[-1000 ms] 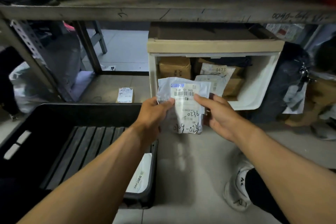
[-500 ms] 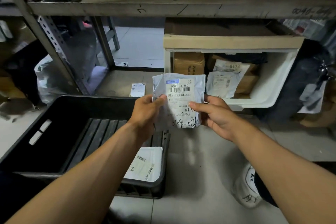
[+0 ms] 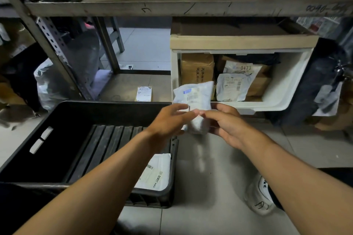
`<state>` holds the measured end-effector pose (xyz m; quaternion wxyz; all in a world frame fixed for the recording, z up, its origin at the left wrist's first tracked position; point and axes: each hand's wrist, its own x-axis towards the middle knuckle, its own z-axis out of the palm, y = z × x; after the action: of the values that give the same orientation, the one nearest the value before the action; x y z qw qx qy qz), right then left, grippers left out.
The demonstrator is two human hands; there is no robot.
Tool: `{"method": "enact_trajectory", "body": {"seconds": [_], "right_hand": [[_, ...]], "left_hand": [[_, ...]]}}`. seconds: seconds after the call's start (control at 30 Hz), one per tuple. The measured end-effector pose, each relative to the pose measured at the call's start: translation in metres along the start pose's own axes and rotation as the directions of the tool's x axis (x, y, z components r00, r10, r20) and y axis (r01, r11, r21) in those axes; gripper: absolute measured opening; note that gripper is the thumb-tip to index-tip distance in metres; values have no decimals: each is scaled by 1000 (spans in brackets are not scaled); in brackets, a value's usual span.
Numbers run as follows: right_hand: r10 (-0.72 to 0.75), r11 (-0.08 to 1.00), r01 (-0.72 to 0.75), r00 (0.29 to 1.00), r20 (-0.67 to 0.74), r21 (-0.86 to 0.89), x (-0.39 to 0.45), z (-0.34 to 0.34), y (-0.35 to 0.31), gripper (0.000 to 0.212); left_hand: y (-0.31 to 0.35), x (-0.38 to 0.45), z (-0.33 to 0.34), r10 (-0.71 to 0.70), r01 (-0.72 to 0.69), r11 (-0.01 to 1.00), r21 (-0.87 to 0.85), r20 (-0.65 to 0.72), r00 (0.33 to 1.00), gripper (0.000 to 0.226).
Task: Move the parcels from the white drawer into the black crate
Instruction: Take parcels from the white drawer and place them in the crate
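Dim storeroom shelving w/ white drawer [image 3: 282,89] at 1 o'clock, black crate [image 3: 57,139] at 8. Both hands, left hand [image 3: 168,122] & right hand [image 3: 225,124], are gripping a blurred white parcel [image 3: 194,95] at center, fingers curled round it, just past the crate's rim.

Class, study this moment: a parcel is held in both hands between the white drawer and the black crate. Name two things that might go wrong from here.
1. The soft white parcel is held at its lower part by the left hand and right hand; the top may flop and slip.
2. It hangs over the floor beside the black crate, so an early release could miss the crate.
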<state>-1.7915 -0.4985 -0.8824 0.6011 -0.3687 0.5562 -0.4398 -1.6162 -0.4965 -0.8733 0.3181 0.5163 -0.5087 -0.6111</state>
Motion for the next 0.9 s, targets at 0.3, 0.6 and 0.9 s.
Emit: {"method": "enact_trajectory", "body": {"seconds": [0.3, 0.6, 0.9], "right_hand": [[-67, 994, 72, 996, 62, -84, -6, 7, -11, 29], [28, 997, -30, 999, 22, 74, 2, 4, -6, 21], [-24, 997, 16, 994, 110, 71, -2, 8, -8, 16]], "left_hand": [[-7, 6, -2, 20, -46, 965, -258, -100, 995, 46], [-10, 1, -19, -6, -33, 946, -322, -118, 993, 30], [-10, 5, -21, -51, -65, 931, -358, -304, 951, 19]]}}
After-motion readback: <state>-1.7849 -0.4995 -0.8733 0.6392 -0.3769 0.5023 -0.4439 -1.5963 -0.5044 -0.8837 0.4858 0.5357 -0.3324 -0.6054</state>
